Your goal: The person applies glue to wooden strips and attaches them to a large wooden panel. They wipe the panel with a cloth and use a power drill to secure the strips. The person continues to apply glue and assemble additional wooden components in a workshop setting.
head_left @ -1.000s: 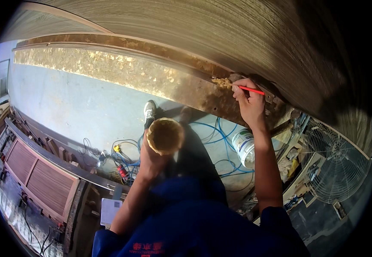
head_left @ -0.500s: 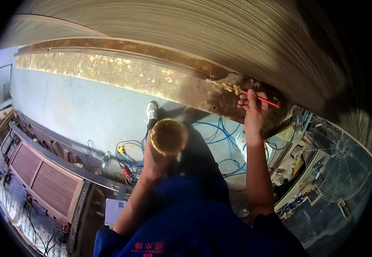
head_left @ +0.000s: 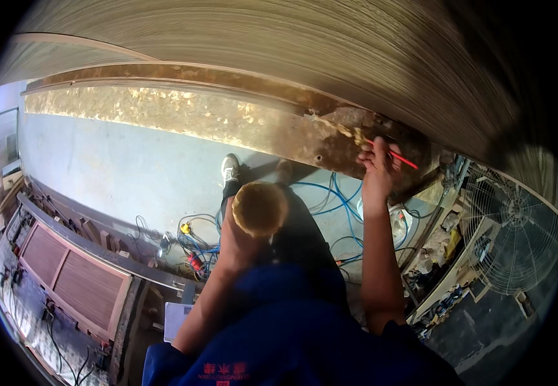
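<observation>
My left hand is wrapped round a tub with a ragged, crusted rim, held upright in front of my legs. Its brownish inside lies in shadow, so the contents are hard to make out. Off to the right, my right hand pinches the red handle of a thin brush. The brush's far part is caked with yellowish-brown stuff and points left, over a stained, crusted bench board. Whether its tip touches the board, I cannot tell. Behind the board rises a large wood-grain panel.
Blue hoses and tangled cables lie on the grey floor. A white bucket stands behind my right forearm. At the right is a wire fan guard. A framed wooden panel lies on a bench at the left.
The whole view has shifted slightly. The brush has tilted a little, with its handle end lower in the picture. Both hands keep their hold.
</observation>
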Motion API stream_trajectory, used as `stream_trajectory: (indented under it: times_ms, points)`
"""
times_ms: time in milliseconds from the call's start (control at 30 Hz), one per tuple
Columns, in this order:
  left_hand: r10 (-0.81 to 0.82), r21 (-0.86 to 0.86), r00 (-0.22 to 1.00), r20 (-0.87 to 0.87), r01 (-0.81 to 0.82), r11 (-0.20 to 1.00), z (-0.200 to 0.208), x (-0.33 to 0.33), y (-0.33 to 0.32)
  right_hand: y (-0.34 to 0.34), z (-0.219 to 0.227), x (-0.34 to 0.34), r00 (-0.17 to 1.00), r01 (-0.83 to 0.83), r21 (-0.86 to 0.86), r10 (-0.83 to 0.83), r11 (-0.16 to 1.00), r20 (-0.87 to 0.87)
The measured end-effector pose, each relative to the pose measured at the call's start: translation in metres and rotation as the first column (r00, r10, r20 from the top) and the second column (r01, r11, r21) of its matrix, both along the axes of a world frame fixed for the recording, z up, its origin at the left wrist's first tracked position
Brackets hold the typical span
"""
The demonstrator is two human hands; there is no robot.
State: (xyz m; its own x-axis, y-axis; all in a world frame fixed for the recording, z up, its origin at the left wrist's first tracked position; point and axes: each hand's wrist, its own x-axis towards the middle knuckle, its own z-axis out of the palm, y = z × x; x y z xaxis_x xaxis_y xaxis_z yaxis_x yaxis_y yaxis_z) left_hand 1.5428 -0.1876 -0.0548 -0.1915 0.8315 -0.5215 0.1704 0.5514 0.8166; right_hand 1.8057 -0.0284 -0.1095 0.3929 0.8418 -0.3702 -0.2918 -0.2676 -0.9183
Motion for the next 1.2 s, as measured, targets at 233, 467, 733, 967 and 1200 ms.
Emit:
stream_trajectory:
  times_ms: [233,467,733,967,1200]
  points:
    - [0.034,0.021,0.998,-0.057,-0.033,0.999,0.001,0.000,-0.007,0.001,-0.007,-0.005,0.999,-0.020,0.014,0.019,1.000,0.046]
    - [0.068,0.030,0.998,0.001,-0.068,0.997,0.008,-0.009,-0.004,-0.004,0.000,-0.011,0.991,-0.014,0.032,0.010,0.999,0.131]
    - [0.094,0.033,0.995,0.030,-0.095,0.995,0.007,-0.018,-0.009,0.007,0.000,-0.012,0.985,-0.088,0.085,0.074,0.993,0.153]
    - [0.128,0.041,0.989,0.068,-0.131,0.990,0.013,-0.027,-0.011,0.009,0.003,-0.008,0.979,-0.040,0.114,0.016,0.993,0.201]
    - [0.220,0.032,0.975,0.043,-0.221,0.975,0.000,-0.062,-0.027,-0.021,0.116,-0.067,0.921,-0.364,0.139,0.333,0.921,0.204]
